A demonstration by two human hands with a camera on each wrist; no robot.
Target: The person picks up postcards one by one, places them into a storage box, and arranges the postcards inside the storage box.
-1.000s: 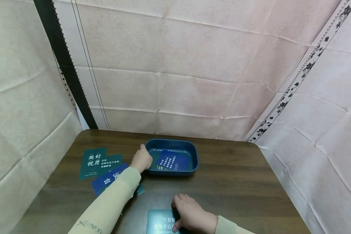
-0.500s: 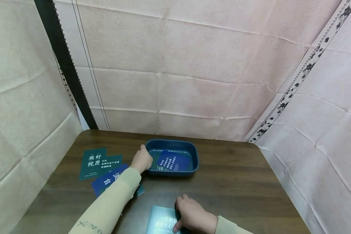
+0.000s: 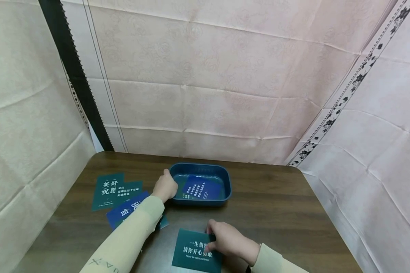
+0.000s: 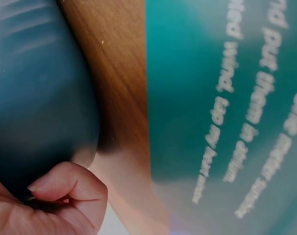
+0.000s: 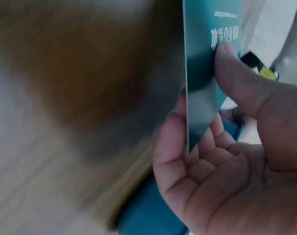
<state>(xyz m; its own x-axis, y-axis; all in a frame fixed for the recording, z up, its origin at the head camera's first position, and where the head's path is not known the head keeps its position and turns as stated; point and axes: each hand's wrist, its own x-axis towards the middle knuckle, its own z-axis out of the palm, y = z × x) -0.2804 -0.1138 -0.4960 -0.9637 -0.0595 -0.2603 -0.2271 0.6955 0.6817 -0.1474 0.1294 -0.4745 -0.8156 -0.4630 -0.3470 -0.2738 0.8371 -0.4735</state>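
Observation:
My left hand (image 3: 165, 185) grips the left rim of a dark blue tray (image 3: 205, 203), thumb and fingers curled at its corner in the left wrist view. A blue card (image 3: 201, 187) with white writing lies inside the tray. Near the front of the table, my right hand (image 3: 230, 240) pinches a teal card (image 3: 193, 258) by its upper right corner. In the right wrist view, the thumb presses the printed face of that card (image 5: 200, 63) and the fingers curl behind it. Its face is turned up toward the head camera.
Left of the tray lie two teal cards (image 3: 104, 199) (image 3: 131, 187) and a blue card (image 3: 119, 214), overlapping. Another teal card's corner (image 3: 164, 223) shows beside the left sleeve, which hides the rest. Pale cloth (image 3: 198, 113) hangs behind the wooden table (image 3: 276, 204).
The right hand has lifted the teal card and tilted it, so its glare is gone and its writing shows clearly. The left hand and the tray have stayed in place.

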